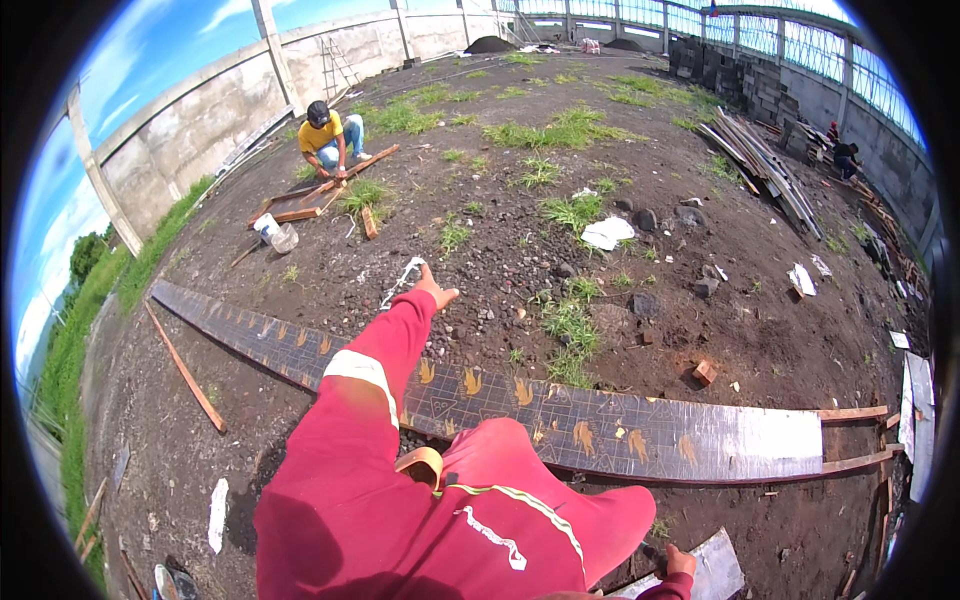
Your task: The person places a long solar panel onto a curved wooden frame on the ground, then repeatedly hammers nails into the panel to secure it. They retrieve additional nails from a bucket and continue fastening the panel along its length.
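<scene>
My left hand [436,287] reaches forward, its index finger stretched out and its thumb apart, with nothing visible in it. It is above the gravelly soil, beyond a long, dark formwork panel [640,432] with gold marks. The panel lies across the ground in front of my legs, its right end pale with glare. A thin white strip [398,285] shows beside my left wrist. Low at the right, my right hand [680,562] is next to a greyish sheet [722,568]; its fingers are mostly hidden, so their grip is unclear.
A person in a yellow shirt [318,135] crouches over a wooden frame [298,208], beside a white bucket [266,226]. Long boards [765,170] are piled at the right. A loose wooden strip [186,368] lies left. Stones and a brick piece [705,373] dot the soil.
</scene>
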